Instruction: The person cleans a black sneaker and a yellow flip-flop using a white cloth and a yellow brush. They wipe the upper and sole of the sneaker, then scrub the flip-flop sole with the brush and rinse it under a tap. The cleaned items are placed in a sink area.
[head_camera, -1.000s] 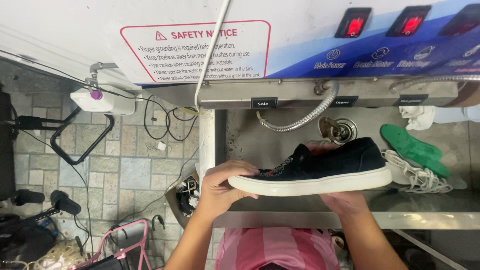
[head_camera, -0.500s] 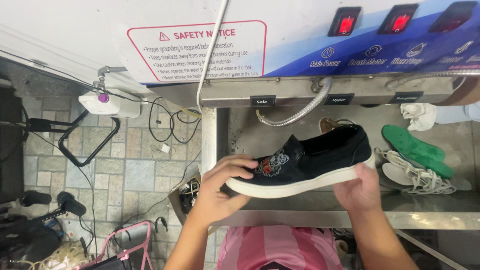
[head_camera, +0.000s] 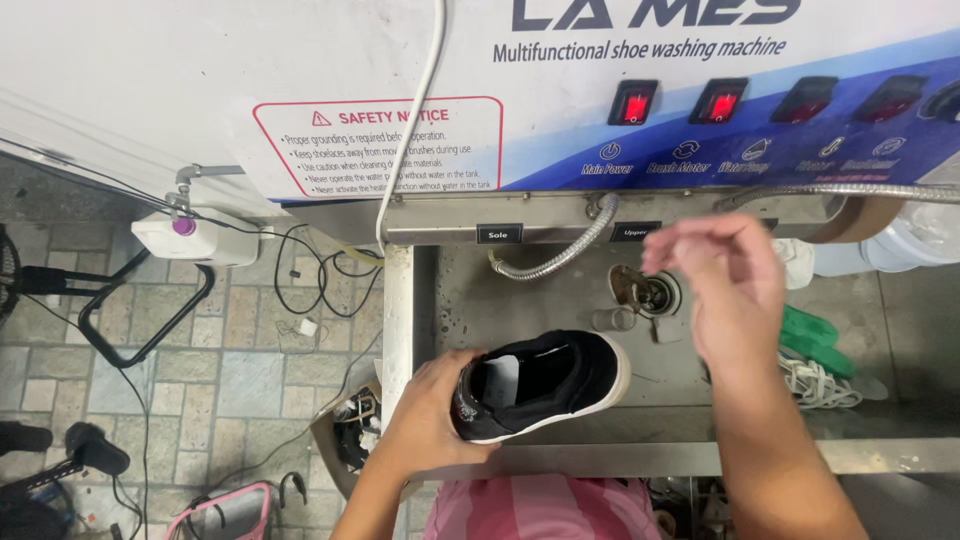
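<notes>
At the bottom, closest of all, is a bit of pink striped clothing (head_camera: 545, 505). Just past it runs the front edge of a steel sink (head_camera: 640, 455).

The left hand (head_camera: 425, 415) wraps around the end of a black slip-on shoe (head_camera: 545, 385) with a white sole. The fingers are curled tight on the shoe. The shoe is held just above the sink, tipped so its open top faces the camera, and the inside looks dark with a pale patch in it.

The right hand (head_camera: 725, 285) is up in the air over the sink, to the right of the shoe. It is blurry. Its fingers are loosely bent and apart, and it holds nothing. This hand and its arm cover part of the things behind them.

Peeking out past the right arm are white shoelaces (head_camera: 825, 385) and a green insole (head_camera: 820, 335), lying in the sink. A white cloth (head_camera: 800, 260) sits farther back.

In the sink floor is a round drain (head_camera: 645, 290). A bendy metal hose (head_camera: 560, 255) curves down from above it.

At the back stands a big white and blue washing machine (head_camera: 200, 80). It has red lit switches (head_camera: 635, 100) and a red-edged notice sticker (head_camera: 385, 145). A white cord (head_camera: 415, 110) hangs down across the sticker and hides part of it.

On the left is a tiled floor (head_camera: 240, 350) with black wires (head_camera: 320, 270) and a small white box (head_camera: 195, 235)
</notes>
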